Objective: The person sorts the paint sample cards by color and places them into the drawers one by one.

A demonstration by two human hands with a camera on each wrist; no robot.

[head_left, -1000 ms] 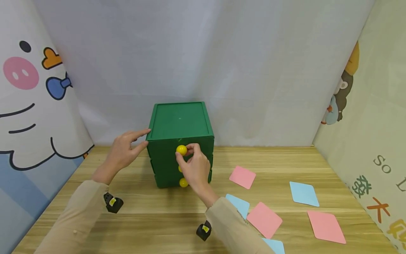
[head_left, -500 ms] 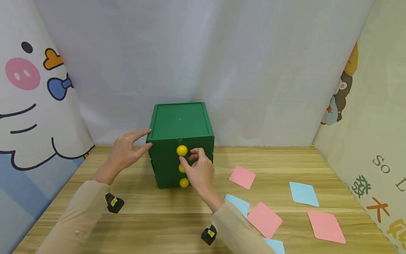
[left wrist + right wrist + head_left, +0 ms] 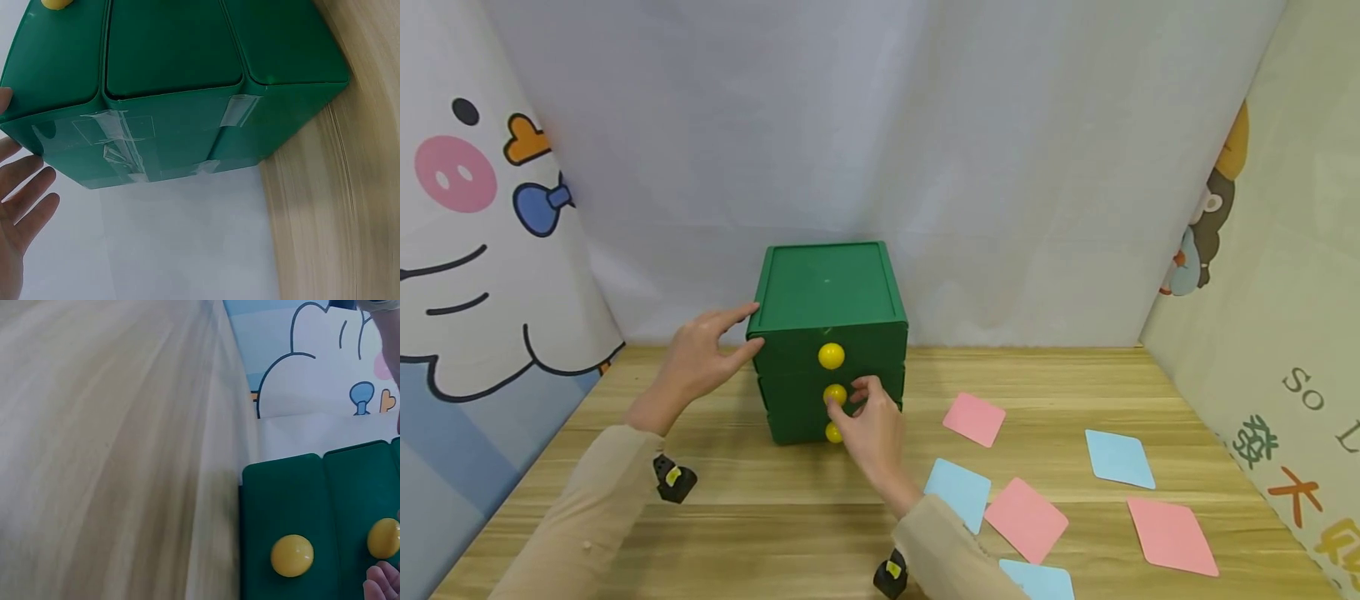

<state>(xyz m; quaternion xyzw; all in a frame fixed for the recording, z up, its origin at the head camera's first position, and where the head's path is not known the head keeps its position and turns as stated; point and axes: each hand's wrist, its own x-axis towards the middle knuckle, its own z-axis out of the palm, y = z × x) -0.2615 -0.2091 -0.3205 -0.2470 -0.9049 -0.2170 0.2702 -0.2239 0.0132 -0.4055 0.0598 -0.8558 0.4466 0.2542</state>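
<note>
A green three-drawer box (image 3: 827, 287) stands on the table, its drawers closed. One yellow round knob sits on each front: the top knob (image 3: 831, 356), the middle knob (image 3: 835, 395) and the bottom knob (image 3: 834, 432), partly hidden by my right hand. My right hand (image 3: 874, 429) is at the middle knob, thumb overlapping its lower left and index finger just off its right side. In the right wrist view, fingertips (image 3: 382, 584) show beside that knob. My left hand (image 3: 700, 354) rests at the box's upper left front corner, thumb on the front and straight fingers along the side.
Pink cards (image 3: 1026, 520) and blue cards (image 3: 1118, 458) lie scattered on the wooden table (image 3: 760, 533) right of the box. Clear tape (image 3: 115, 128) runs along the box's left side. A white cloth (image 3: 1000, 167) hangs behind, with printed cloths at both sides.
My right hand has let go of the top knob, drawn back a little, then moved down to the middle knob. My left hand has stayed at the corner, its thumb sliding slightly right.
</note>
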